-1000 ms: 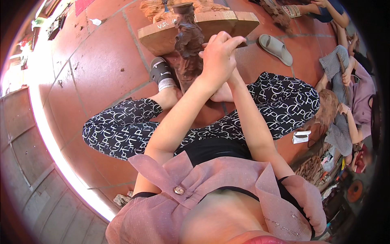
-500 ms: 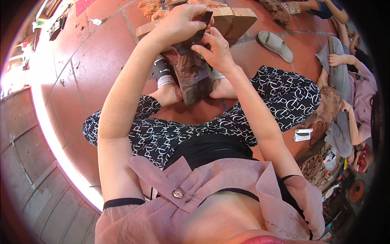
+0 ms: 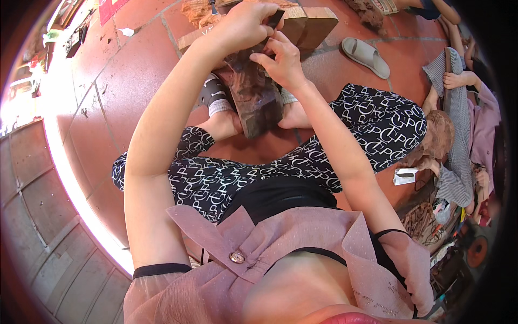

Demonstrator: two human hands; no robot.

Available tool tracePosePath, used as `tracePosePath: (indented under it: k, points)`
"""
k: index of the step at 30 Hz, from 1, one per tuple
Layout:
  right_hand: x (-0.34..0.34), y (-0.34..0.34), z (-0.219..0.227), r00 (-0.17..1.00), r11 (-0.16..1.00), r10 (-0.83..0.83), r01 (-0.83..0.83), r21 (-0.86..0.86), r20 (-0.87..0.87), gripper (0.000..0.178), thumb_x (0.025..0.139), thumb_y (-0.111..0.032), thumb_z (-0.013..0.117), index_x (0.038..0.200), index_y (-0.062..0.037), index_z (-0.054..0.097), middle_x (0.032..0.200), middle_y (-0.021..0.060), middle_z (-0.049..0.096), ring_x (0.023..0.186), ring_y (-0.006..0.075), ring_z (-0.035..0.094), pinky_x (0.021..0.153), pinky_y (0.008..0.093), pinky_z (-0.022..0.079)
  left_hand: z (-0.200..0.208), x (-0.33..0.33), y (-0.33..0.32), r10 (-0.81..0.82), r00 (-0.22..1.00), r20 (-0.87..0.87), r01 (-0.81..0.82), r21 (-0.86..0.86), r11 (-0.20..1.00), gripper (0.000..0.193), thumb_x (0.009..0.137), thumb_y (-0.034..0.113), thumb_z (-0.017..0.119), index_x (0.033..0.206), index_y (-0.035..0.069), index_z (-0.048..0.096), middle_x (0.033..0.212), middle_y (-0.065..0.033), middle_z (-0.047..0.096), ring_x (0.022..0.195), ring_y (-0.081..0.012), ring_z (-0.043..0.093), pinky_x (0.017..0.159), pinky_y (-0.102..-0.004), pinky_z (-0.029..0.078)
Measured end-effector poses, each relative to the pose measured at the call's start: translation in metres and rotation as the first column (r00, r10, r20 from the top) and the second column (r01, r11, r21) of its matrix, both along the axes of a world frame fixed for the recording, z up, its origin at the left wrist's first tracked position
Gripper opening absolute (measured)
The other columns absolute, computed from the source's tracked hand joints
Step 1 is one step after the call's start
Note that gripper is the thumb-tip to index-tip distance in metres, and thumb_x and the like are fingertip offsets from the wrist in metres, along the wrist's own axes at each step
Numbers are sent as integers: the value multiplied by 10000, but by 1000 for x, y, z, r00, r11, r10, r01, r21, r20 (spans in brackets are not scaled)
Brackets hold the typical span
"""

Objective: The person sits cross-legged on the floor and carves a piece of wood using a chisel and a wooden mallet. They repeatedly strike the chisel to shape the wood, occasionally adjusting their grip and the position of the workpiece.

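A reddish-brown carved wood piece (image 3: 256,105) stands tilted between my feet, its lower end near the floor tiles. At its upper end, my left hand (image 3: 245,26) is closed round a dark flat strip (image 3: 275,19), whose end sticks out past the fingers. My right hand (image 3: 283,60) is just below and to the right, its fingers curled against the strip and its thumb reaching toward the carved wood. Exactly where the strip meets the wood is hidden by my hands. Behind them is a thick pale wooden block (image 3: 318,24).
An orange-brown carved wood piece (image 3: 199,13) and a tool's dark shaft (image 3: 213,6) are beyond my left hand. A grey slipper (image 3: 365,56) lies on the tiles at right. Another person (image 3: 485,119) sits at far right beside a carved wood piece (image 3: 436,137).
Both my hands have shifted slightly up and left, still together at the strip. The co-worker's lower hand at far right has moved. The carved wood between my feet stays nearly in place.
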State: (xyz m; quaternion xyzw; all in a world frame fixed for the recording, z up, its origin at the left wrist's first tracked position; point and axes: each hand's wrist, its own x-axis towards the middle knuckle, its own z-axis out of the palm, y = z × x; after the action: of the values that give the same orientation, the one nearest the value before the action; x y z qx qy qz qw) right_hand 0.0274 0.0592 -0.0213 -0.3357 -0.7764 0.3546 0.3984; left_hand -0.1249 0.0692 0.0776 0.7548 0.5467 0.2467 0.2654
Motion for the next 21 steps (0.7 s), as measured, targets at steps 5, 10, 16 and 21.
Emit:
tracePosePath:
  k: [5,10,16,21]
  points:
    - [3,-8,1,998,1000,15,-14,-4,67,231,745,-109,748,953,-27,688,955,116,586,921,272,599,797,379,505,6,-1,-3,4,995,104,14,-173,985,163,761,51,671,909,4,621,797,-138,654,752,-222,616,707,-364,492]
    - [-6,4,-3,996,1000,-26,25,19,83,237,719,-148,771,787,-2,598,881,118,556,873,321,563,741,420,478,0,-7,2,60,994,96,-45,-152,987,180,764,34,673,936,2,629,800,-116,658,766,-186,612,709,-343,492]
    - [-7,-5,-1,996,995,-40,32,98,78,234,729,-146,762,763,-6,578,862,123,541,878,321,561,772,431,470,0,-12,-3,54,996,64,-44,-149,988,167,770,33,663,930,-1,629,795,-113,651,759,-181,609,703,-344,492]
    - [-5,-11,6,987,999,-43,41,21,157,229,730,-149,760,787,-10,587,895,130,544,915,324,556,792,435,467,0,-10,-2,71,979,191,-24,-235,972,168,775,23,657,939,1,626,798,-97,653,752,-178,605,697,-336,494]
